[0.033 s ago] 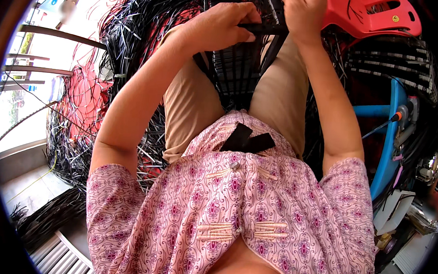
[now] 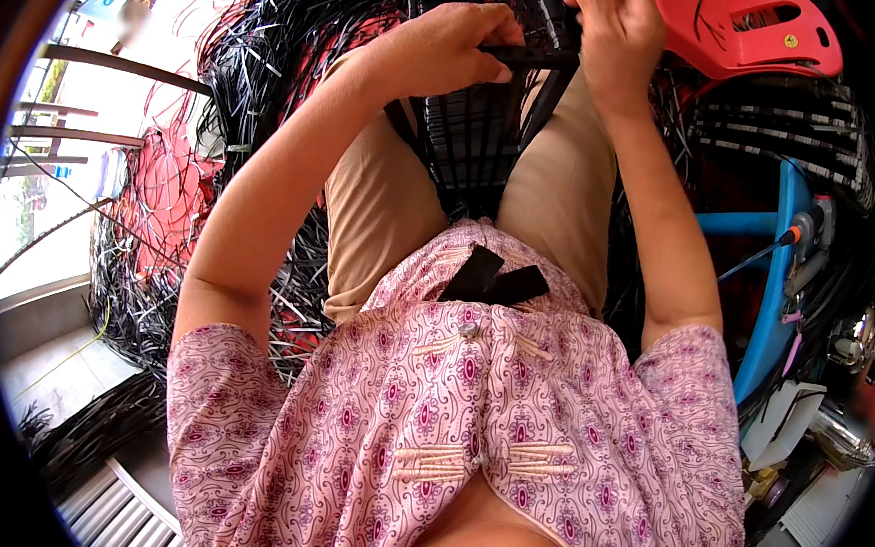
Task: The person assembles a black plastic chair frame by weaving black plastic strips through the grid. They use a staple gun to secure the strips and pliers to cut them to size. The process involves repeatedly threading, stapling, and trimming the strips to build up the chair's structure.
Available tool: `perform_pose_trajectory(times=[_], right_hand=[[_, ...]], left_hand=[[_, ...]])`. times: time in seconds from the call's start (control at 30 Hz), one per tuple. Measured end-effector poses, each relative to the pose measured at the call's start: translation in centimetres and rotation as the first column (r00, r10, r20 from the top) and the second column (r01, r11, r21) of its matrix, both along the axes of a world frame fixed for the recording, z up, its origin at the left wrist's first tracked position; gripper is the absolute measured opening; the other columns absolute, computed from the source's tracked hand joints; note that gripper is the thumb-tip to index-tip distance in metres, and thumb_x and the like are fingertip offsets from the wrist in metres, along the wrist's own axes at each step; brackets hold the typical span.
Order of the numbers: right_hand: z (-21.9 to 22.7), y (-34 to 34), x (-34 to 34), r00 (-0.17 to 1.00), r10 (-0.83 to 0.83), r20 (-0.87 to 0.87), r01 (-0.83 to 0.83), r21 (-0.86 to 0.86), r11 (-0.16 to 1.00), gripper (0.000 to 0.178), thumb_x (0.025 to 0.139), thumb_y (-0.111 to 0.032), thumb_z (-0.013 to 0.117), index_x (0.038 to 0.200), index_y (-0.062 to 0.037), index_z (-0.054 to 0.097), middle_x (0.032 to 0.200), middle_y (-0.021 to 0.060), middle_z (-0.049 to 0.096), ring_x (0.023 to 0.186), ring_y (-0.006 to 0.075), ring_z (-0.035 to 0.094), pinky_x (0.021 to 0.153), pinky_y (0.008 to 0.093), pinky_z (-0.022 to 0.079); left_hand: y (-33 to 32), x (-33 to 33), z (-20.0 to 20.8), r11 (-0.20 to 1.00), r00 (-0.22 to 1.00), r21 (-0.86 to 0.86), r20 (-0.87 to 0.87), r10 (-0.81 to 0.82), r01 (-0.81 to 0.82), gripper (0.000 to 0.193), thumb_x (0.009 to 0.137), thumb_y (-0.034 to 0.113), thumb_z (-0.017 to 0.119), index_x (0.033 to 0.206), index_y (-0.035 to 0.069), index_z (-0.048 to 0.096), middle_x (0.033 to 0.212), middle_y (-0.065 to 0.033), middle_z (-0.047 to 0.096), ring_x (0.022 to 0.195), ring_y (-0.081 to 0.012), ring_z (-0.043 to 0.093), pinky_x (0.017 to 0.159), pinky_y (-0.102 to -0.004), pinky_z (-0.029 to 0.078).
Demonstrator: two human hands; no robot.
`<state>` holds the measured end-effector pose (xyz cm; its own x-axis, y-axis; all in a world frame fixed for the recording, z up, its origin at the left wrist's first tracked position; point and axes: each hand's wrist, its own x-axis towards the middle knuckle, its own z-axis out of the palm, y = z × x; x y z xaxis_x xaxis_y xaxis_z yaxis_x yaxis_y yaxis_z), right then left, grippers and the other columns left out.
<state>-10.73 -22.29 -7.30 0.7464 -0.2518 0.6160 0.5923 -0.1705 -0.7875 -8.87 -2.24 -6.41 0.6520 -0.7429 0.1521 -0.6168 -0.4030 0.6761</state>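
Note:
Between my knees stands a black open-framed basket (image 2: 466,140) with upright slats and dark strips. My left hand (image 2: 449,46) is closed on the near end of its flat black crossbar (image 2: 536,57), thumb below and fingers over it. Just right of the basket's right upright (image 2: 549,10), my right hand (image 2: 620,44) is raised with its fingers loosely apart. Its fingertips run to the top edge and are partly cut off, and I see nothing held in it.
Tangled black plastic strips (image 2: 271,53) heap up on the left over red material (image 2: 171,202). A red plastic seat (image 2: 747,37) lies at the upper right, above a black-and-white woven piece (image 2: 782,134). A blue frame (image 2: 772,284) with a screwdriver (image 2: 759,251) stands at the right.
My right hand has shifted slightly right, away from the basket's right upright, and its fingers have loosened. My left hand keeps its grip on the crossbar.

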Motion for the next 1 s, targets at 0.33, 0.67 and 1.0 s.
perform_pose_trajectory(times=[0.33,0.67,1.0], right_hand=[[-5.3,1.9,-8.8,0.956,-0.125,0.265,0.269,-0.624,0.734,0.026,0.079,0.001,0.074,0.101,-0.013,0.075,0.094,0.0032,0.061,0.078,0.0204,0.061,0.063,0.0328,0.049],[-1.0,1.5,-4.0,0.951,0.077,0.3,0.14,-0.638,0.758,0.011,0.082,-0.01,0.077,0.09,-0.0048,0.072,0.08,0.0078,0.067,0.073,0.0264,0.066,0.066,0.0347,0.052],[0.1,1.0,-0.4,0.944,0.26,-0.201,-0.314,-0.325,0.892,0.008,0.081,-0.008,0.08,0.086,-0.0026,0.077,0.078,0.0006,0.071,0.065,0.0063,0.062,0.058,0.0224,0.048]], left_hand=[[-0.1,1.6,0.4,0.999,0.861,0.022,-0.509,-0.01,0.025,0.05,0.079,0.011,0.073,0.126,-0.003,0.062,0.119,-0.0105,0.066,0.118,-0.0188,0.057,0.103,-0.0296,0.041],[0.6,0.7,1.0,0.997,0.971,0.024,-0.233,-0.061,0.069,0.041,0.077,0.011,0.075,0.115,-0.001,0.064,0.105,-0.0081,0.071,0.101,-0.0179,0.064,0.09,-0.0307,0.049],[-0.1,-2.8,1.1,0.924,0.916,-0.04,0.12,0.382,-0.38,0.041,0.081,0.041,0.079,0.089,0.003,0.063,0.067,-0.0151,0.059,0.063,-0.029,0.061,0.062,-0.0402,0.046]])
